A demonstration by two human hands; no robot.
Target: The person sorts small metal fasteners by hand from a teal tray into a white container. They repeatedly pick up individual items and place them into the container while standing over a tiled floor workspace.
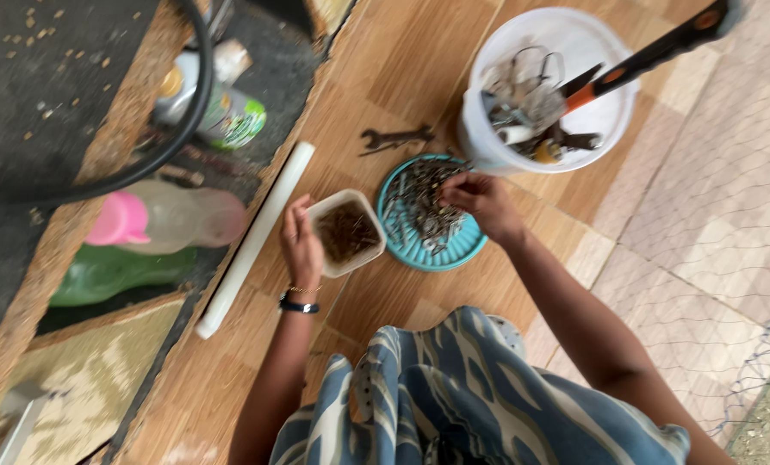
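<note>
Small metal bits [424, 207] too blurred

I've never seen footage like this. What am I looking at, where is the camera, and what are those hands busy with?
There is no machine here: these are a person's two bare hands, filmed by one camera worn on the person's head and looking down, so the picture appears tilted.

The left hand rests against the rim of a small square white plastic tub filled with brownish bits. The right hand pinches into a heap of small metal pieces on a round teal plastic plate; what it holds is too small to tell.

Both stand on a wood-patterned floor. Nearby lie a dark metal wrench, a white bucket of tools, a long white pipe and a clear bottle with a pink cap.
</note>
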